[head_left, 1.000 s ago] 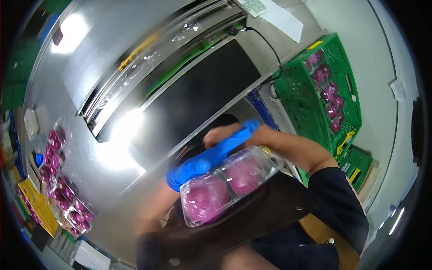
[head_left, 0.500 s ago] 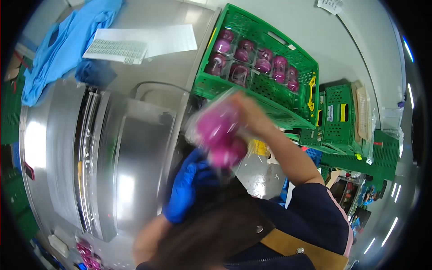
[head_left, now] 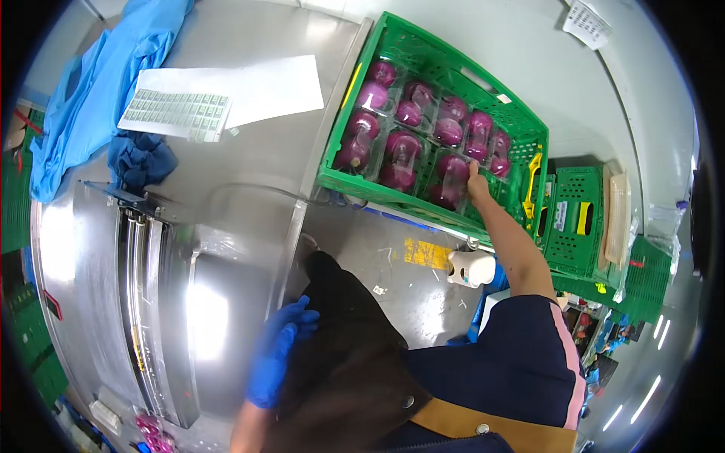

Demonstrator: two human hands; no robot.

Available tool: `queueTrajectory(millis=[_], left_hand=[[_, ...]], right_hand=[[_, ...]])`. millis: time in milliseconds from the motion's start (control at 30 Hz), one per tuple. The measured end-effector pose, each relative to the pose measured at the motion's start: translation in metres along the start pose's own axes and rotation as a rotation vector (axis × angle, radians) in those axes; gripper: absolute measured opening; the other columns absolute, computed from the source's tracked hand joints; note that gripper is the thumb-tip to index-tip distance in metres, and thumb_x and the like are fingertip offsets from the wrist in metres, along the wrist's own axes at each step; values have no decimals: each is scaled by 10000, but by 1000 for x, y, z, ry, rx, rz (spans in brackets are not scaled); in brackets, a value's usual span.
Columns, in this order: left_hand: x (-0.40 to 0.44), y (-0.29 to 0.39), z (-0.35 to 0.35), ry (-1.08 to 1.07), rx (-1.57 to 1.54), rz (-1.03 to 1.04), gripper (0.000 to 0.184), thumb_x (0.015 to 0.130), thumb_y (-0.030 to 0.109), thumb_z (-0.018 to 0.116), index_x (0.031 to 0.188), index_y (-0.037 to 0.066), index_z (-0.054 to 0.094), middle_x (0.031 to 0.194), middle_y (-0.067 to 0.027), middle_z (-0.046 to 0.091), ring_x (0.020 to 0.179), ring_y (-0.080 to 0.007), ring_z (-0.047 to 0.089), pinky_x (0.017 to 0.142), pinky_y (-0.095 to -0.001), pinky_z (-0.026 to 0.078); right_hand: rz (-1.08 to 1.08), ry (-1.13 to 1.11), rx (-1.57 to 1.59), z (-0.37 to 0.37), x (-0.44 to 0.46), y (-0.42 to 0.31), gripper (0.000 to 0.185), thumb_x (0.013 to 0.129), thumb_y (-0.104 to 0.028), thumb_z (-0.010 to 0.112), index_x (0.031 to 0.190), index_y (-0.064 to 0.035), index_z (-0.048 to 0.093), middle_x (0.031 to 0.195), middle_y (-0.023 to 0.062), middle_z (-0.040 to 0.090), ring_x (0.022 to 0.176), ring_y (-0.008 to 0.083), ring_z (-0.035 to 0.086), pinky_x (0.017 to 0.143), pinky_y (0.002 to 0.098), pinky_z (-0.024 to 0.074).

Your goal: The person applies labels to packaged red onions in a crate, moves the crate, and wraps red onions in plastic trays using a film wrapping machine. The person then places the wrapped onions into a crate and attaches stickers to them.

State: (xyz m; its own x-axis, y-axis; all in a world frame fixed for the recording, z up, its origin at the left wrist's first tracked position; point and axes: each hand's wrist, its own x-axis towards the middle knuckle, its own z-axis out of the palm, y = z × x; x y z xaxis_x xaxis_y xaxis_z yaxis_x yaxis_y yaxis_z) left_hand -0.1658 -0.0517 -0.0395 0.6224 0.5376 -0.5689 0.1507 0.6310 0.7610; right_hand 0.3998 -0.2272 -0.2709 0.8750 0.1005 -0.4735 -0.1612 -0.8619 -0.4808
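While your right hand (head_left: 476,183) is in the crate (head_left: 521,121), upper right of centre, its fingers touch the pack (head_left: 451,181) at the near row's right end; can't tell if they're gripping. Looks like the placing step; next move calls for a clean release, no snagging. Pack: clear glossy plastic, round purple onions (head_left: 444,198). Crate: perforated green plastic. Your gloved left hand (head_left: 276,353), lower left: empty, fingers loosely spread.
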Motion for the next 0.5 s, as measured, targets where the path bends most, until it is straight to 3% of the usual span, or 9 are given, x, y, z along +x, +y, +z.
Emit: queueTrajectory(millis=[100, 167, 200, 233, 300, 333, 367, 500], left_hand=[[1, 3, -5, -43, -68, -83, 396, 978, 191, 468, 1322, -5, 455, 1262, -135, 555, 1117, -219, 555, 977, -356, 438], [3, -3, -2, -38, -28, -38, 415, 967, 212, 489, 1313, -16, 473, 1213, -136, 588, 1067, -210, 587, 933, -338, 464], [-2, -7, -6, 16, -4, -20, 424, 962, 223, 500, 1308, -21, 482, 1188, -137, 604, 1041, -206, 603, 912, -329, 476], [-5, -9, -8, 23, 36, 3, 397, 965, 156, 493, 1326, -9, 473, 1174, -127, 611, 1048, -185, 598, 934, -321, 465], [-14, -21, -15, 111, 306, 142, 375, 951, 124, 521, 1319, 52, 504, 1169, -111, 617, 1061, -176, 590, 932, -309, 461], [-25, -23, -16, 171, 185, 64, 372, 942, 117, 538, 1310, 67, 515, 1158, -111, 621, 1058, -170, 589, 937, -306, 456], [-34, -25, -19, 286, 158, 181, 324, 922, 192, 586, 1218, 62, 572, 1031, -152, 652, 954, -168, 617, 857, -320, 489], [-83, -26, -58, 505, -43, 577, 307, 940, 125, 547, 1231, 30, 552, 1108, -112, 643, 982, -164, 611, 868, -307, 488]], right_hand=[[76, -199, 165, 21, 31, 15, 879, 882, -713, 290, 1312, 36, 455, 1286, 175, 522, 1158, 310, 522, 911, 484, 435], [177, -363, 362, 34, 23, 3, 843, 897, -696, 274, 1386, -20, 391, 1382, 146, 453, 1223, 308, 474, 972, 497, 401], [112, -664, 494, 26, 13, -3, 791, 908, -647, 330, 1431, -54, 325, 1494, 118, 293, 1262, 327, 412, 1018, 512, 356], [229, -642, 436, 25, 12, -13, 630, 943, -543, 381, 1392, -103, 420, 1401, 68, 443, 1172, 291, 485, 949, 440, 422], [205, -740, 385, 34, 15, -31, 619, 947, -533, 374, 1385, -99, 427, 1398, 72, 448, 1175, 289, 488, 948, 436, 426], [183, -741, 344, 34, 20, -33, 614, 948, -528, 371, 1382, -97, 431, 1397, 74, 450, 1177, 288, 489, 948, 434, 427], [162, -711, 303, 30, 33, -39, 609, 950, -522, 367, 1379, -95, 435, 1395, 76, 453, 1178, 287, 490, 947, 432, 429], [39, -475, 107, 16, 56, -63, 591, 957, -502, 353, 1365, -87, 450, 1389, 83, 462, 1183, 283, 494, 945, 424, 436]])
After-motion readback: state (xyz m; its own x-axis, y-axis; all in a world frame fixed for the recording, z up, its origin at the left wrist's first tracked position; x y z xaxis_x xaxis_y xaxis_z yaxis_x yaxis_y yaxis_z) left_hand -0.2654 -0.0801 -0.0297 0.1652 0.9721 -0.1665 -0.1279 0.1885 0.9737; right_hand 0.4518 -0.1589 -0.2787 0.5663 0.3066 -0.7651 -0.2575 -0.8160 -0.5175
